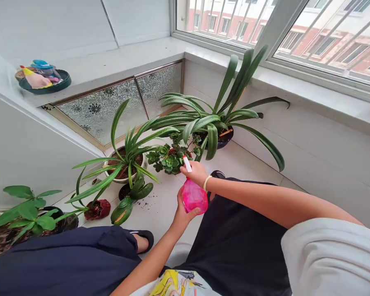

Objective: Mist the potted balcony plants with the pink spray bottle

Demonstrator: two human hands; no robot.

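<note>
Head view: left hand [183, 211] cups the pink spray bottle [195, 196], right hand [197, 173] wraps round its neck. Likely light, slick plastic, best gripped there.

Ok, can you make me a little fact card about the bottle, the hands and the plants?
Bottle: pink spray bottle, white top, red tip
Left hand: around the bottle's body
Right hand: at the bottle's top
Right wrist: pale band
Nearest plant: small round-leafed plant
Biggest plant: long-leafed plant in a dark pot
Floor: dark crumbs
</note>
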